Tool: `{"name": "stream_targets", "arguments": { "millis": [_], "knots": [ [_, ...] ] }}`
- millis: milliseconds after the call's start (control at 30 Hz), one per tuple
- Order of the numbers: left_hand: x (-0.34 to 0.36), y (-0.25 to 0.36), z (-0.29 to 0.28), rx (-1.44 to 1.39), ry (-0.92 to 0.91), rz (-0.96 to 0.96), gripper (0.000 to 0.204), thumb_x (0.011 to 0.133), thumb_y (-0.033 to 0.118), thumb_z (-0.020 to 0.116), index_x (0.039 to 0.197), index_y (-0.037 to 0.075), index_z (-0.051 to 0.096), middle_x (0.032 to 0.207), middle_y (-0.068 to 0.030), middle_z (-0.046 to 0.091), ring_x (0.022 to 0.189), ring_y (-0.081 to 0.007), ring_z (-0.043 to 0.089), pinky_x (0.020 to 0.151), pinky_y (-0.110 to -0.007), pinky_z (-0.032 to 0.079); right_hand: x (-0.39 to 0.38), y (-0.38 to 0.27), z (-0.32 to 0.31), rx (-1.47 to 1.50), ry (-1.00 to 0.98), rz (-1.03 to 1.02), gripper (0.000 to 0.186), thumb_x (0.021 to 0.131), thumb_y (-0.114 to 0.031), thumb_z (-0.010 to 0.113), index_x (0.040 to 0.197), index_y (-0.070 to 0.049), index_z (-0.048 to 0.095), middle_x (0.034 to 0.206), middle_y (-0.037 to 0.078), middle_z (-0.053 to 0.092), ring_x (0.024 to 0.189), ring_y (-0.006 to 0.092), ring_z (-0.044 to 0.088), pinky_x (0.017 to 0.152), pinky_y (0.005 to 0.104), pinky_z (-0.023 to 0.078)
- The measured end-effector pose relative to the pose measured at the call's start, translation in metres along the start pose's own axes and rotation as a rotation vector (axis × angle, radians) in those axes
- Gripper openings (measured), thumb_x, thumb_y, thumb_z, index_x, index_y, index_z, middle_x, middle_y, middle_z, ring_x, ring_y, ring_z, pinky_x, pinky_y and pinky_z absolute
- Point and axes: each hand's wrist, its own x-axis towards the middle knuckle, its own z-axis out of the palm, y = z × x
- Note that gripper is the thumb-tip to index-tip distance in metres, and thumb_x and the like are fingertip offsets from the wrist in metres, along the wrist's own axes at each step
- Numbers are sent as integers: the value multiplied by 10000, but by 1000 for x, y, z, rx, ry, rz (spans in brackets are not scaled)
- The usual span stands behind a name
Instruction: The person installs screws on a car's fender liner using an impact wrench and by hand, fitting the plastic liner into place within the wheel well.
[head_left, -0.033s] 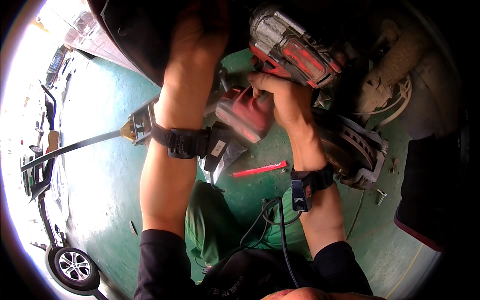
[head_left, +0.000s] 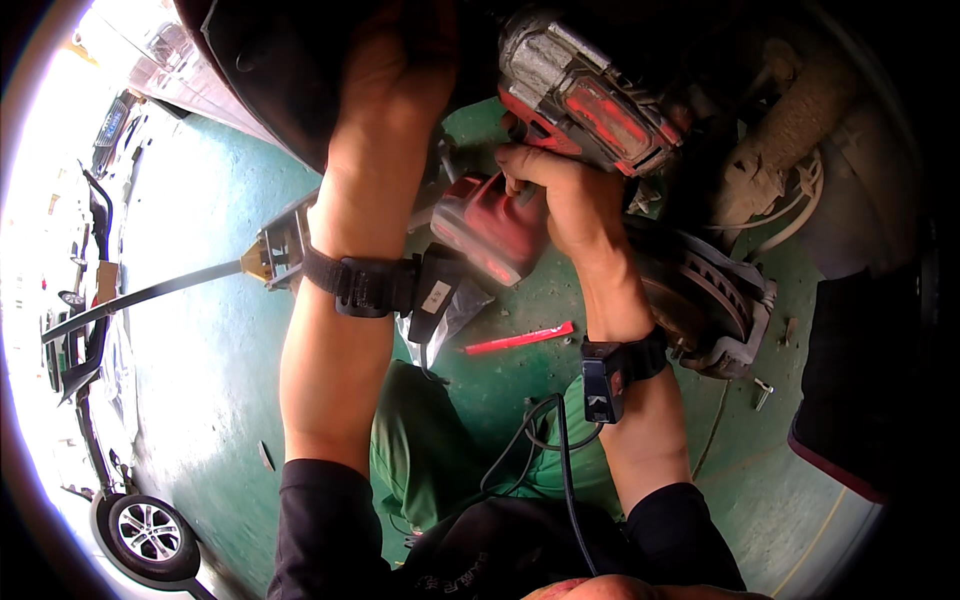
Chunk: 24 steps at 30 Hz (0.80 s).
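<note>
Right hand [head_left: 556, 185]: gripping red power tool [head_left: 585, 95].
Battery [head_left: 490, 232]: at tool's lower edge.
Left hand [head_left: 408, 55]: in shadow, impossible to say whether grasping.

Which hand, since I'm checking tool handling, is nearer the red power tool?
Right: the right hand has its grip around the handle of the red power tool; the left hand is in shadow, to the tool's left.

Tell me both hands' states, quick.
Left hand: lost in shadow; cannot tell whether open or closed.
Right hand: closed, holding the red-and-silver power tool.
</note>
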Motion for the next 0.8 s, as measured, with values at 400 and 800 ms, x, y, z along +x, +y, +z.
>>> {"name": "stream_targets", "arguments": {
  "millis": [400, 800],
  "knots": [
    [-4, -4, 17, -131, 83, 71, 229, 843, -51, 695, 1021, 93, 707, 1004, -35, 738, 964, -197, 706, 818, -319, 625, 0, 1, 3, -91, 19, -72, 160, 791, 52, 679, 948, 24, 659, 724, 77, 638, 598, 154, 584, 581, 269, 454],
    [2, -3, 7, -72, 120, 37, 152, 884, -52, 659, 956, 79, 686, 901, -40, 721, 836, -177, 707, 720, -283, 630, -1, -5, 5, -34, -4, -14, 174, 788, 44, 680, 961, 23, 666, 739, 70, 644, 611, 154, 587, 591, 274, 459]
  ]
}}
